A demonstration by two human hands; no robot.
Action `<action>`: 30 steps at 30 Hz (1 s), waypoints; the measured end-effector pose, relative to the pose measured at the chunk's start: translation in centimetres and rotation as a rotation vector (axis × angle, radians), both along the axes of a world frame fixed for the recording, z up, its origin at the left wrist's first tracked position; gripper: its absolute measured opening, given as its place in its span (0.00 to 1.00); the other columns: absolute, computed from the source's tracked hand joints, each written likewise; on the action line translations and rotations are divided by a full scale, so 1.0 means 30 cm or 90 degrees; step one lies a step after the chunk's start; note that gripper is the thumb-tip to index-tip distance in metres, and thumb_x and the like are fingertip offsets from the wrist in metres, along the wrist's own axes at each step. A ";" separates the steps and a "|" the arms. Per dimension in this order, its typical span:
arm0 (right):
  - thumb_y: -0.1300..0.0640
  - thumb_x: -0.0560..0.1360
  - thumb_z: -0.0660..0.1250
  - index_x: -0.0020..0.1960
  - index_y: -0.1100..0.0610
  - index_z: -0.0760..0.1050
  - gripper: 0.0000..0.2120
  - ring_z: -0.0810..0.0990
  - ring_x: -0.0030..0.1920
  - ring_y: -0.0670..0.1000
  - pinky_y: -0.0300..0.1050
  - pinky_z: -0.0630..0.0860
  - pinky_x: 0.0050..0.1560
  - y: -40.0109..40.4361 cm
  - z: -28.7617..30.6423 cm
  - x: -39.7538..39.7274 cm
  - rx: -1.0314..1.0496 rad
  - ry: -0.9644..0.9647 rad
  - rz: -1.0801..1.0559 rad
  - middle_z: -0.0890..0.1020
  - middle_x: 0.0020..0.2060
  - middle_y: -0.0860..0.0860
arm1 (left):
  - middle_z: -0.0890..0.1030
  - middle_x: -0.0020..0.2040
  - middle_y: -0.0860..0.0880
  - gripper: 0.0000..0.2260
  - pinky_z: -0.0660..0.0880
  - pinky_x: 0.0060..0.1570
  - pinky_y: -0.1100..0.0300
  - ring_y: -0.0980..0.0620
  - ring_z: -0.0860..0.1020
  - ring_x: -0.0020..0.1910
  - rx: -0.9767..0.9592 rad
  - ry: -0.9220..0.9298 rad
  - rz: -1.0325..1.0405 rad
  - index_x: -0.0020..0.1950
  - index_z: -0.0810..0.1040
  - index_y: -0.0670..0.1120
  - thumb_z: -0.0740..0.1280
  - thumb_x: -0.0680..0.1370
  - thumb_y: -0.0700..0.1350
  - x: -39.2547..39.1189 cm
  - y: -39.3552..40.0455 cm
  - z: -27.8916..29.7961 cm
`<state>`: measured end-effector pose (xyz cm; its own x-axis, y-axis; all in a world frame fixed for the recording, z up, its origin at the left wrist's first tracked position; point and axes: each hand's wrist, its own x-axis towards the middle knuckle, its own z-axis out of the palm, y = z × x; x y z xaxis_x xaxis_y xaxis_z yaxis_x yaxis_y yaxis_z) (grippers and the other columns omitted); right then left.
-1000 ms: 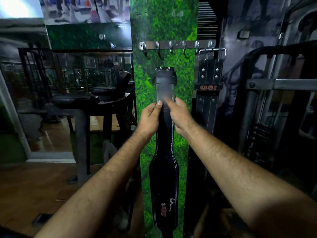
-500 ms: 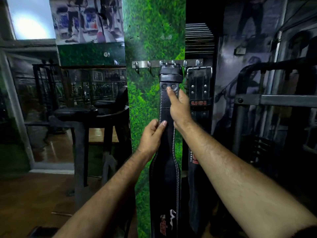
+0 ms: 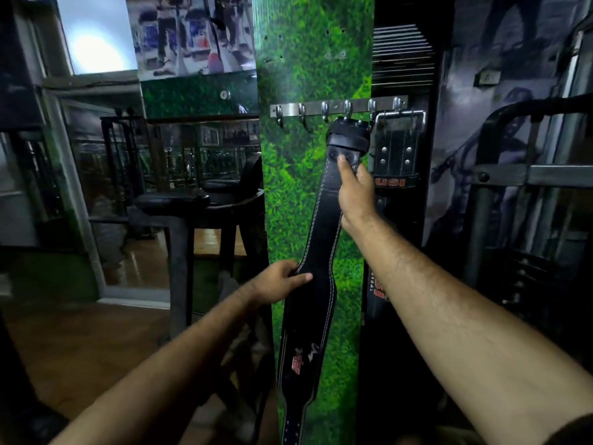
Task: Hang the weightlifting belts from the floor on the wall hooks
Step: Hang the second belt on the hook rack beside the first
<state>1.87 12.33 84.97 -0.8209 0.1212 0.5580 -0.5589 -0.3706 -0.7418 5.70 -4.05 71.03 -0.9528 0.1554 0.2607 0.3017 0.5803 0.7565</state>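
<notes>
Hands (image 3: 354,191) grip stitched leather belt (image 3: 313,303)

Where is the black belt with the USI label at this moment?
In the head view, the USI belt hangs by its metal buckle from the rightmost hook of the hook rail, right of the green panel, beside the right hand.

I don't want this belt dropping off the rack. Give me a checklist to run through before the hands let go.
1. Belt buckle end up at the hook rail: ok.
2. Buckle actually seated on a hook: cannot tell, the belt's top hides it.
3. Right hand supporting the strap below the buckle: ok.
4. Left hand gripping the belt's wide middle: ok.
5. Belt hanging straight: not ok, it slants down to the left.
6. Clear of the USI belt hung alongside: ok.
</notes>
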 end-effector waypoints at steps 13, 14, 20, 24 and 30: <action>0.56 0.80 0.67 0.42 0.53 0.75 0.08 0.77 0.41 0.45 0.38 0.73 0.43 -0.071 0.069 -0.026 -0.072 0.032 0.023 0.79 0.38 0.47 | 0.68 0.36 0.51 0.12 0.68 0.40 0.59 0.61 0.66 0.35 0.198 0.342 0.066 0.39 0.66 0.47 0.61 0.81 0.48 -0.040 0.171 0.268; 0.57 0.80 0.67 0.42 0.53 0.75 0.08 0.76 0.41 0.44 0.36 0.73 0.43 -0.062 0.067 -0.030 -0.078 0.045 0.018 0.79 0.38 0.46 | 0.68 0.36 0.53 0.11 0.68 0.42 0.59 0.62 0.66 0.36 0.193 0.348 0.067 0.40 0.66 0.47 0.61 0.81 0.48 -0.045 0.175 0.215; 0.54 0.79 0.68 0.42 0.52 0.76 0.08 0.76 0.43 0.45 0.40 0.72 0.47 -0.031 0.015 -0.047 -0.056 0.041 -0.010 0.80 0.38 0.46 | 0.79 0.46 0.50 0.13 0.75 0.52 0.52 0.56 0.76 0.47 0.128 0.185 0.023 0.52 0.75 0.43 0.61 0.80 0.53 -0.073 0.112 -0.048; 0.55 0.80 0.67 0.45 0.53 0.79 0.06 0.79 0.47 0.46 0.39 0.75 0.49 -0.025 -0.009 -0.047 -0.026 0.044 -0.014 0.83 0.44 0.50 | 0.82 0.42 0.52 0.10 0.80 0.46 0.53 0.59 0.79 0.42 0.072 0.058 0.010 0.47 0.76 0.46 0.64 0.80 0.53 -0.084 0.076 -0.103; 0.55 0.80 0.67 0.43 0.54 0.76 0.07 0.75 0.43 0.46 0.36 0.72 0.42 -0.046 0.015 -0.016 0.008 0.035 -0.026 0.80 0.41 0.51 | 0.71 0.27 0.58 0.15 0.67 0.32 0.64 0.62 0.69 0.28 0.212 0.151 0.036 0.36 0.69 0.48 0.64 0.82 0.48 -0.032 0.166 0.096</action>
<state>1.39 10.97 85.43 -0.7831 0.1466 0.6044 -0.6140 -0.3371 -0.7137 4.73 0.92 73.90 -0.8649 -0.0262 0.5012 0.4646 0.3360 0.8193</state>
